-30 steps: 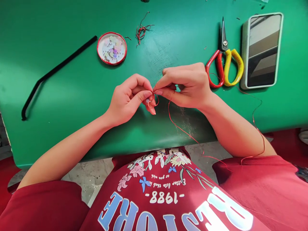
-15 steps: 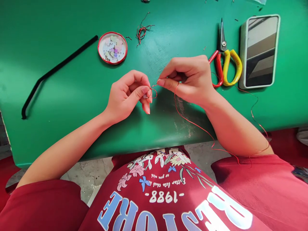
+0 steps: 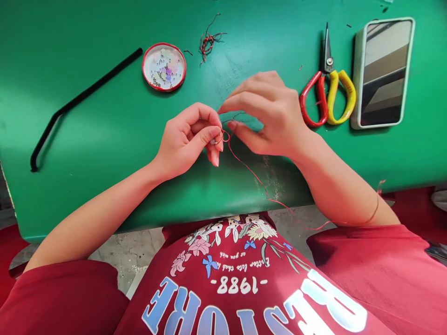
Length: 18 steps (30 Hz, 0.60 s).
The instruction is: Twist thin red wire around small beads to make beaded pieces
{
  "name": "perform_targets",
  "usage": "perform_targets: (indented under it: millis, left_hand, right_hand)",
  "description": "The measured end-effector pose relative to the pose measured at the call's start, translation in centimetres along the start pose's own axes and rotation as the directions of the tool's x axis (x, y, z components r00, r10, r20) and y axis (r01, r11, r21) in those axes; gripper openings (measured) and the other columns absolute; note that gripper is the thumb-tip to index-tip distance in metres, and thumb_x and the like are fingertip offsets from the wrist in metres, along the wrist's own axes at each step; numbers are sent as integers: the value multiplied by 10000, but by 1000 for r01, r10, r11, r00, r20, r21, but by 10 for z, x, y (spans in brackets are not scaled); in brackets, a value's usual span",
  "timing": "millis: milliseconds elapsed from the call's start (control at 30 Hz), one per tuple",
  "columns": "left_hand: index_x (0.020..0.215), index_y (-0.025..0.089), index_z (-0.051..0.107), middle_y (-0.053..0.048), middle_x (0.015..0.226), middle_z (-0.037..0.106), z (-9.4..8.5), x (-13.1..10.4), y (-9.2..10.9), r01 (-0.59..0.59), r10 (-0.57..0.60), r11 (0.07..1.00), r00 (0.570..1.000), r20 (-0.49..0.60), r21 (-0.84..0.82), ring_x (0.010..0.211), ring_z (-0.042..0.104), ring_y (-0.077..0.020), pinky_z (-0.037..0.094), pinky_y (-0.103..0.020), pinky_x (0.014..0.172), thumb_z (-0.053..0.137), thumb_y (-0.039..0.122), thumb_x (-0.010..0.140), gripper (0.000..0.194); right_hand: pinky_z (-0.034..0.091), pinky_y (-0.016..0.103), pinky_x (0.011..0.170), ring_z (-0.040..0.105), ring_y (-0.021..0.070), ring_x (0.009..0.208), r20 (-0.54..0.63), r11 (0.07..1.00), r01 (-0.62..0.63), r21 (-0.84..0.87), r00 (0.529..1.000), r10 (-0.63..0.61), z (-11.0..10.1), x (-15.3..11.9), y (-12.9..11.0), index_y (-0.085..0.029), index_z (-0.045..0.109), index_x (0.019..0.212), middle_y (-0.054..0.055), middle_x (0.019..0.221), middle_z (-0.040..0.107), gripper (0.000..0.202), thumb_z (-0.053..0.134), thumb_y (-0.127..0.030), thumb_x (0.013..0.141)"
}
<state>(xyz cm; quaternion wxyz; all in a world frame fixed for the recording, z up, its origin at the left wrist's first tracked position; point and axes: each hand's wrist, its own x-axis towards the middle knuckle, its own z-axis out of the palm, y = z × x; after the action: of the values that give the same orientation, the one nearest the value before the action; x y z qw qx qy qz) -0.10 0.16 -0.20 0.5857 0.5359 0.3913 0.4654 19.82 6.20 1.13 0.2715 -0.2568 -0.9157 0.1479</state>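
the left hand (image 3: 190, 142) pinches the looped red thread (image 3: 244, 164) and a small pale bead (image 3: 213, 142) between thumb and fingers, above the green table (image 3: 104, 153), and the thread trails down past the table's near edge toward the right forearm. the right hand (image 3: 226, 117) is just beside the loop, its grip released, thumb and forefinger parted. beyond the hands lie a lid (image 3: 150, 59) with beads in it and a thread tangle (image 3: 207, 44), with scissors (image 3: 328, 67) and a phone (image 3: 386, 74) to the right.

Black bent rod (image 3: 94, 86), pale-cased phone (image 3: 386, 77) screen-up, on green table (image 3: 98, 25).
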Motion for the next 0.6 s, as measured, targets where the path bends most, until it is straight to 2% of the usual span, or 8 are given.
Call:
perform_targets:
  millis: [67,100,167,233,300,400,600]
  left_hand:
    - [877,211,561,53,670,691,0,1,0,0,0,1000,1000,10,8,505,680,-98,584,-234,490,692,485,894,304]
    - [875,212,557,53,669,691,0,1,0,1,-1,1000,1000,11,13,502,677,-97,575,-229,480,694,486,892,308]
    - [871,211,551,53,671,689,0,1,-1,3,-3,1000,1000,9,18,502,677,-98,566,-227,472,694,474,895,300]
    - [875,209,556,47,679,685,0,1,-1,5,-5,1000,1000,14,10,526,697,-112,574,-240,485,689,454,904,280]
    - [886,206,565,37,687,682,-1,0,-2,18,-18,1000,1000,25,3,583,731,-139,592,-259,515,685,448,908,271]
    - [897,207,579,30,690,679,-2,-1,-3,30,-29,1000,999,26,-3,665,766,-172,607,-274,549,686,474,900,288]
    - [900,216,581,44,675,690,-2,-2,0,70,-69,997,996,52,-24,614,752,-160,607,-271,510,693,522,874,327]
  right_hand:
    - [544,411,949,688,214,1059,3,997,74,8,997,-74,3,-3,-7,-210,587,1151,56,1101,725,241,486,-209,933]
    - [566,376,905,696,191,1043,0,997,64,30,998,-64,5,-4,-10,-193,570,1167,57,1100,724,241,468,-191,949]
    - [572,286,771,696,132,907,-13,997,-10,77,1000,11,8,-6,-16,-180,562,1127,38,1006,720,194,445,-166,972]
    - [546,247,688,660,107,785,-6,990,-81,118,997,83,9,-8,-18,-189,571,1053,21,905,700,136,458,-183,979]
    - [535,252,666,633,114,740,16,979,-132,157,991,131,8,-8,-18,-207,586,985,17,841,675,124,473,-258,996]
    - [526,264,668,616,124,715,40,964,-166,209,986,161,4,-5,-15,-226,616,921,11,774,639,240,473,-391,1020]
    - [454,254,599,516,92,581,87,954,-115,276,992,95,-2,-2,-7,-229,681,902,-16,662,554,376,485,-533,1006]
